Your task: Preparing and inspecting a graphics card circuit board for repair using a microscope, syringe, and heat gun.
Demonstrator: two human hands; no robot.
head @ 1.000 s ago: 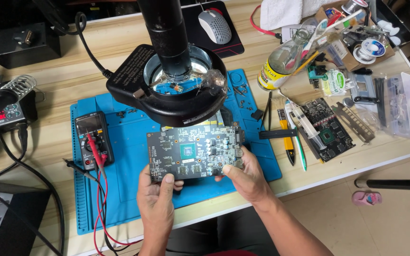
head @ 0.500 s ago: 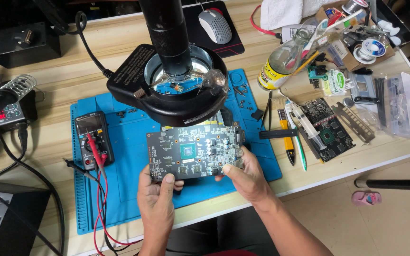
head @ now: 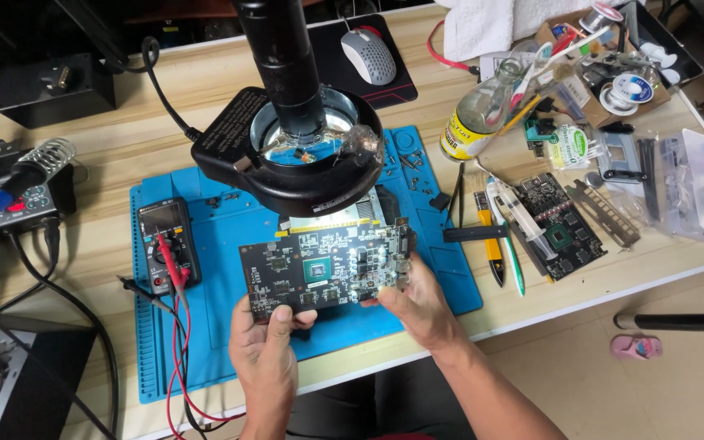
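Observation:
A black circuit board [head: 323, 267] with a green chip in its middle is held level above the blue work mat [head: 205, 342]. My left hand [head: 264, 350] grips the board's lower left corner, thumb on top. My right hand [head: 417, 305] holds its right end from below. Just behind the board hangs the black microscope head with its ring light [head: 291, 155].
A multimeter [head: 169, 240] with red and black leads lies on the mat's left. A second circuit board [head: 560, 224], tweezers, a syringe and a glass bottle [head: 482, 114] sit to the right. A soldering station [head: 14, 191] stands far left, a mouse [head: 368, 55] at the back.

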